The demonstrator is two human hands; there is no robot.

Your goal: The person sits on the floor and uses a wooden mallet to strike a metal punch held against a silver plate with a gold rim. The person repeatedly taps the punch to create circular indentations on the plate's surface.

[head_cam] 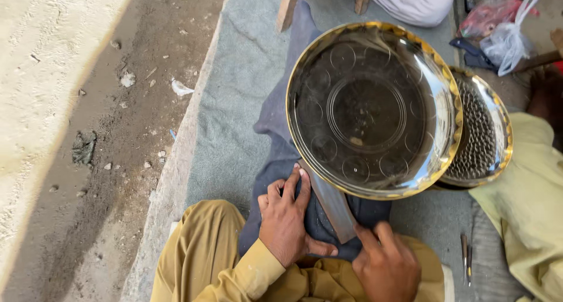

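A large round brass tray [311,61] with engraved circles sits tilted in front of me, its lower rim resting on a flat grey metal bar [331,203]. My left hand [287,220] lies on the dark blue cloth [275,120], fingertips pressing against the bar's left edge. The bar's near end is touched by my right hand [386,265], thumb and fingers on it. Behind the big tray to the right stands a second brass tray [487,135] with a dotted pattern, partly hidden by the first.
A grey mat [240,67] covers the ground beneath me, bordered on the left by bare dirt [88,132]. Two thin metal tools [466,258] lie on the mat at right. Another person in yellow clothing [525,202] sits at right. Plastic bags [504,26] lie at top right.
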